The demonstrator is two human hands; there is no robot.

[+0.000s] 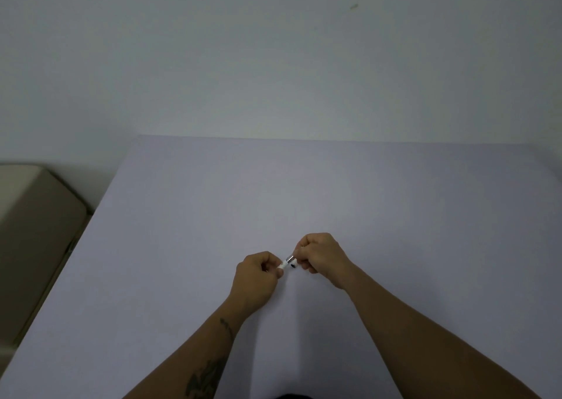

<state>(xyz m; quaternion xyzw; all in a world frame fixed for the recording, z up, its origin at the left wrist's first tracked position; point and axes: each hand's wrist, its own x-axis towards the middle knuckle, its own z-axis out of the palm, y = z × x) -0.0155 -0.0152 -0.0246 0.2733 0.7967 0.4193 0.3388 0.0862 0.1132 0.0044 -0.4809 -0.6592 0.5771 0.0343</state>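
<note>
Over the middle of a pale lilac table [304,185], both my hands hold a small object [288,261] between them. The object shows a white part on the left, a shiny silver part and a small dark spot on the right; most of it is hidden by my fingers. My left hand [257,277] pinches the white end with curled fingers. My right hand [322,257] grips the silver end, fingers curled. The two hands are almost touching.
A plain pale wall [273,64] rises right behind the table's far edge. A beige cushioned seat or armrest [33,216] stands beside the table's left edge. The table's right edge runs out of view.
</note>
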